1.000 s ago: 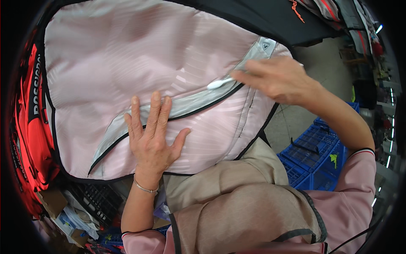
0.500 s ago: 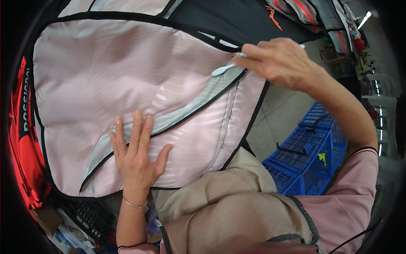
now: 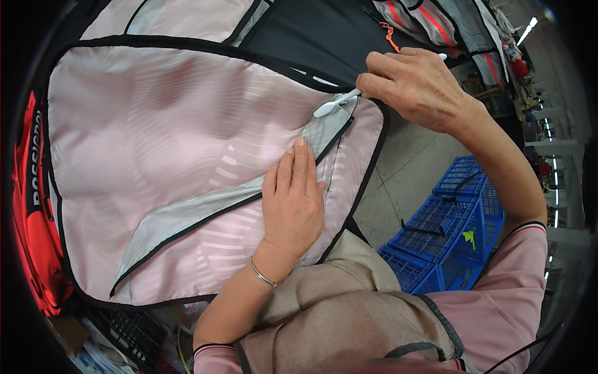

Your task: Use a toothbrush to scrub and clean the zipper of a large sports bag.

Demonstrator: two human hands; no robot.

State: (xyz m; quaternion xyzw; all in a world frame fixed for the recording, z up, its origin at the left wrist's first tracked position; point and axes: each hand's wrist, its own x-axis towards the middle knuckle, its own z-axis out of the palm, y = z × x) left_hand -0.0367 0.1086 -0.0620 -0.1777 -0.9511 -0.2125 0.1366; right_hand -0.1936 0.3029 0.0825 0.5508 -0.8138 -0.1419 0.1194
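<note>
A large pale-pink fabric panel with black bound edges lies spread in front of me. A curved light-grey strip with a black edge runs across it. My left hand presses flat on the strip and the pink fabric, fingers stretched and close together. At the panel's upper right corner, my right hand is closed around a slim white plastic stick with a flat, rounded end. That end rests on the upper tip of the grey strip, and the stick's other end shows beyond my knuckles.
Blue plastic crates stand on the floor at my right. A red fabric item hangs at the left edge. Black fabric and grey pieces with orange-red stripes lie at the far side. A black crate sits at lower left.
My left hand has slid right and up along the grey strip, nearer the white stick. My right hand has shifted slightly right, with the stick's flat end still on the strip's tip.
</note>
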